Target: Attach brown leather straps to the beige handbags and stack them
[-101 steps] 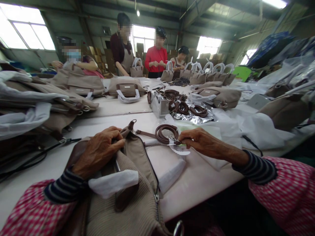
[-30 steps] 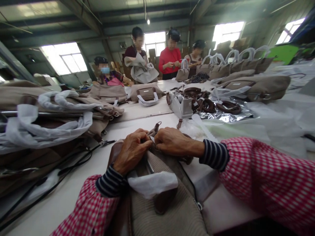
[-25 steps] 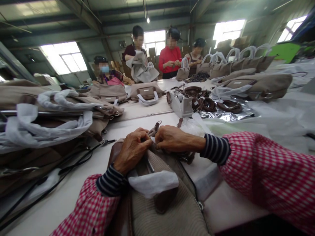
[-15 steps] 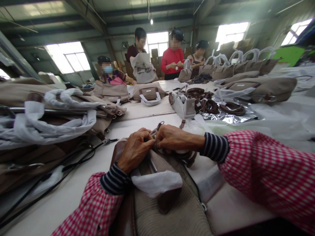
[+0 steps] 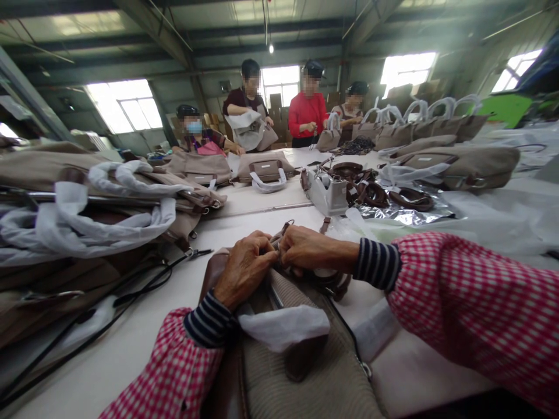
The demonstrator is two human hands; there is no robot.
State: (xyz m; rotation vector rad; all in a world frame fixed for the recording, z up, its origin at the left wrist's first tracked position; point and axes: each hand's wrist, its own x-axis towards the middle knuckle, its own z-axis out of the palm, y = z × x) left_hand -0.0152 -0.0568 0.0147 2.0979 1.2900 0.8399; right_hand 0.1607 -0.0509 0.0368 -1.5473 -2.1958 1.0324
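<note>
A beige ribbed handbag point(image 5: 314, 381) with brown trim lies lengthwise in front of me. White wrapping covers its handle point(image 5: 286, 329). At the far end of the bag, my left hand point(image 5: 248, 265) is closed, thumb and fingers pinched on the bag's end. My right hand point(image 5: 308, 249) meets it there, closed around what looks like the end of a brown strap point(image 5: 338, 286), whose loops hang below the wrist. The fingers hide the exact spot where strap and bag meet. An open zipper edge point(image 5: 349, 334) with a metal pull runs along the bag's right side.
Stacked handbags point(image 5: 52, 166) with wrapped handles rise at left, beside a black cord point(image 5: 131, 302). Ahead stand a grey box point(image 5: 329, 195) and coiled brown straps point(image 5: 371, 192). More bags point(image 5: 463, 166) line the right. Several co-workers work across the table.
Both hands stay pinched at the bag's end with hardly any movement. My view has shifted slightly. Across the table, a co-worker has lowered and tilted a bag.
</note>
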